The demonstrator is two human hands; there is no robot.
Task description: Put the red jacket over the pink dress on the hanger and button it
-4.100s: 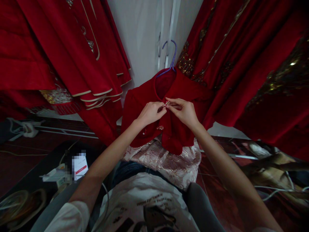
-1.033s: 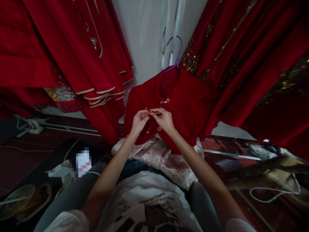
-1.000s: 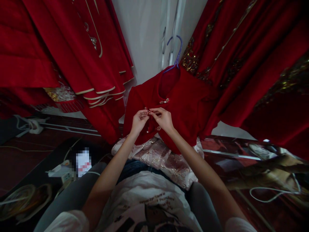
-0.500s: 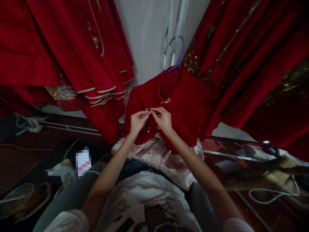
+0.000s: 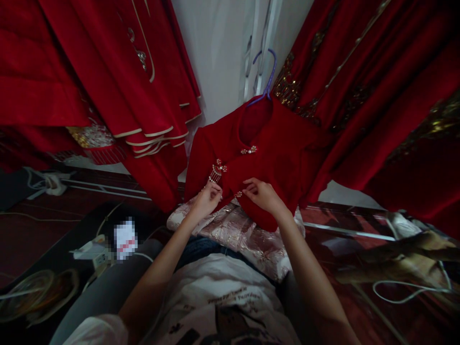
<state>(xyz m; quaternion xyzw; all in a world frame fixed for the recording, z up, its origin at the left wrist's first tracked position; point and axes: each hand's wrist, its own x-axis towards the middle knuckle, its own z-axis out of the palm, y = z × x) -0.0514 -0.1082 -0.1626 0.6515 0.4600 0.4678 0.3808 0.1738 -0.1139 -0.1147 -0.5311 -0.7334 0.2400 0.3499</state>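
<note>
A red jacket (image 5: 278, 163) on a purple hanger (image 5: 268, 86) spreads out before me, collar at the top. Pearl-and-flower fastenings trim its front: a collar clasp (image 5: 248, 150), a brooch with hanging beads (image 5: 217, 171), and a small lower ornament (image 5: 238, 194). Just below the beads, my left hand (image 5: 208, 199) is closed, its curled fingers at the jacket's front edge. My right hand (image 5: 264, 195) rests over the other front panel, fingers loosely apart and holding nothing, beside the lower ornament.
Shiny pale pink fabric (image 5: 230, 223) lies across my lap under the jacket. Red garments (image 5: 151, 96) hang at left, and sequinned ones (image 5: 359, 115) at right. A power strip (image 5: 91, 251) and cables are at lower left; wooden pieces (image 5: 402, 263) and a white cord lie at right.
Both hands were together at the brooch and have parted. My left hand moved down below its beads; my right hand moved right and down. The brooch is uncovered.
</note>
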